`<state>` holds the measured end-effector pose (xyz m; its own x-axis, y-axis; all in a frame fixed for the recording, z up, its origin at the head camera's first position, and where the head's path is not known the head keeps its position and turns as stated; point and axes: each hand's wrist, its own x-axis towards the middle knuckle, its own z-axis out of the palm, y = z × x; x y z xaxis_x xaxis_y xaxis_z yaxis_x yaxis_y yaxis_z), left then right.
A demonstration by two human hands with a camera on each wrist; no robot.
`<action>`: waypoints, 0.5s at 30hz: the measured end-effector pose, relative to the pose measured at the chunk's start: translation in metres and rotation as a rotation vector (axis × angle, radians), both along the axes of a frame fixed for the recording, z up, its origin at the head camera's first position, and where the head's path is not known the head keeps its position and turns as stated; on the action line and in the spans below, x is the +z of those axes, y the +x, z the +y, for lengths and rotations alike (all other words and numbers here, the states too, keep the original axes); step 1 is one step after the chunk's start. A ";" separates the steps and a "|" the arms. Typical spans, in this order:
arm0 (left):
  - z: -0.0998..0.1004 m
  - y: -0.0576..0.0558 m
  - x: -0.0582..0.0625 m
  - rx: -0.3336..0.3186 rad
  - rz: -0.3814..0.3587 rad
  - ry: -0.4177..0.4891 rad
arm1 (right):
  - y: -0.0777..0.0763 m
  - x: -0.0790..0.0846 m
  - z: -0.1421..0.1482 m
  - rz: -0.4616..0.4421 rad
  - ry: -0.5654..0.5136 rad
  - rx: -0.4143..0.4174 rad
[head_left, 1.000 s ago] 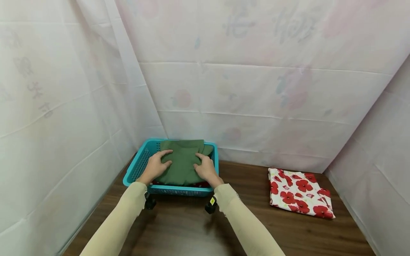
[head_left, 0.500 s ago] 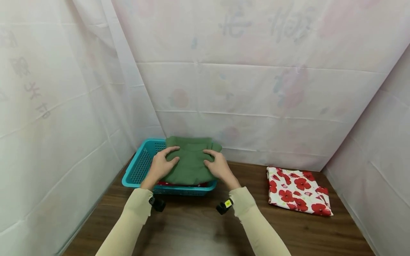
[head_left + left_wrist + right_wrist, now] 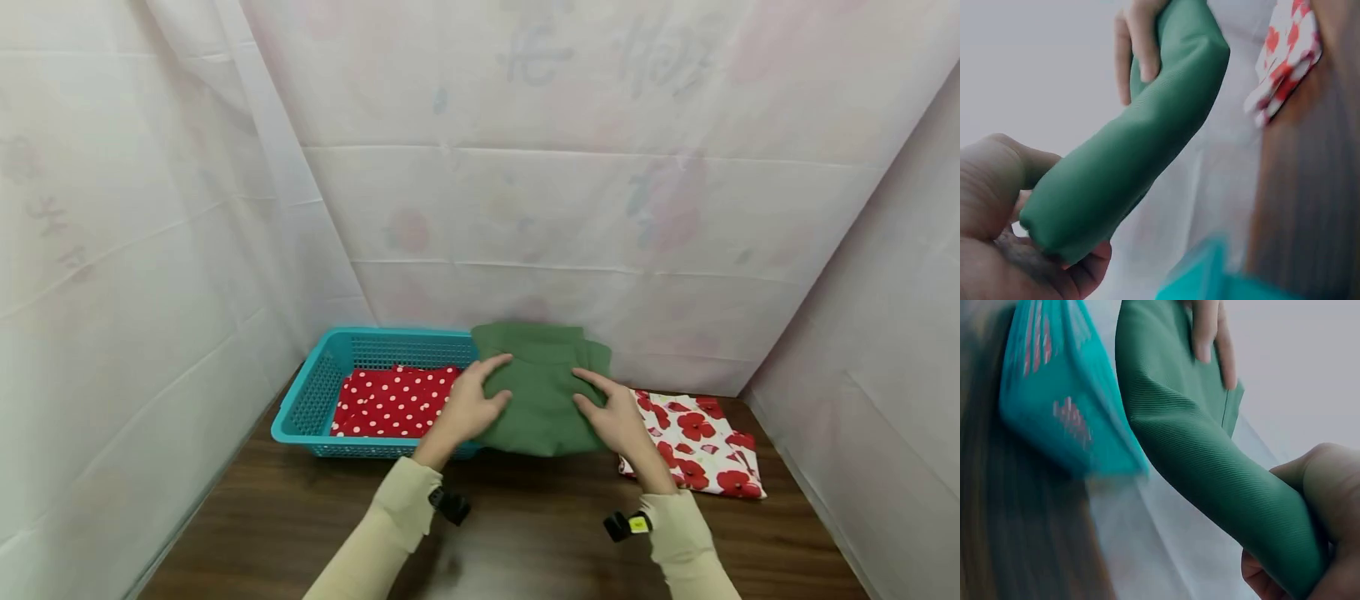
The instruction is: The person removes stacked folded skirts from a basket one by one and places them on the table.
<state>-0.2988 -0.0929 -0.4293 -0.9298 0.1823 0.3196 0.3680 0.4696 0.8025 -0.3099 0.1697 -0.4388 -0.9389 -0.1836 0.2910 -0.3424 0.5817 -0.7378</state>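
Just right of a blue basket (image 3: 360,451), a person's left hand (image 3: 467,410) is gripping 1 side of a folded green cloth (image 3: 536,408), held aloft above the counter (image 3: 525,533); the right hand (image 3: 622,421), nearer a floral cloth (image 3: 707,450), is gripping the other.

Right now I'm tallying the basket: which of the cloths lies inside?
The red dotted cloth, in the basket; the left hand and right hand hold up the green cloth, and the flowered cloth rests on the table.
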 end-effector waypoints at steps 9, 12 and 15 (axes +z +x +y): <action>0.066 -0.004 -0.050 -0.007 -0.066 -0.142 | -0.002 -0.052 0.052 -0.080 0.117 -0.061; 0.075 -0.006 -0.055 0.046 -0.048 -0.199 | -0.008 -0.066 0.048 -0.085 0.118 -0.060; 0.083 -0.006 -0.062 0.059 -0.080 -0.220 | -0.012 -0.077 0.043 -0.092 0.108 -0.073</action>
<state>-0.3044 -0.0098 -0.4908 -0.9617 0.1840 0.2031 0.2740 0.6554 0.7038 -0.3224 0.2131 -0.5163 -0.9728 -0.1394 0.1853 -0.2300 0.6805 -0.6957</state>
